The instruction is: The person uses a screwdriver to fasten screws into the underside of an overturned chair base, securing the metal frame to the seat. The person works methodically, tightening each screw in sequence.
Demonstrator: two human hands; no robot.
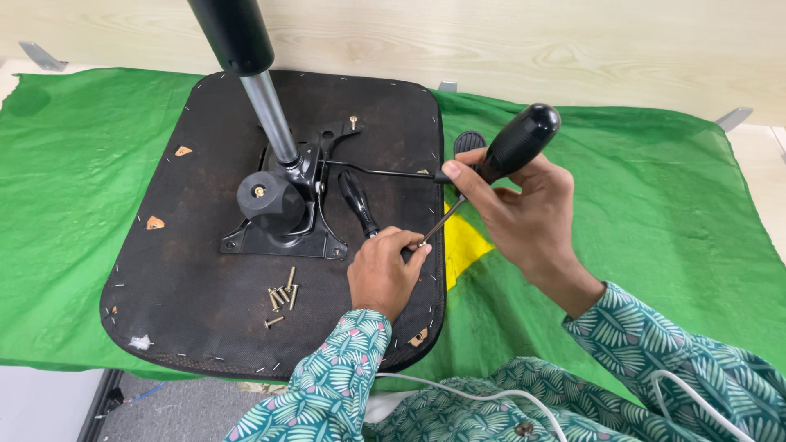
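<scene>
Right hand point(524, 217) grips the screwdriver point(499, 164); left hand point(383, 274) pinches its tip, probably steadying it over the seat base point(205, 270).

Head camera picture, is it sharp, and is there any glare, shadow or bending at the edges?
Head view: mostly sharp, with the screws and staples crisp; light is soft and even, shadows faint under the left hand and right hand; mild glare on the screwdriver handle and metal column; the cloth edges bow slightly, a wide-angle effect.
</scene>
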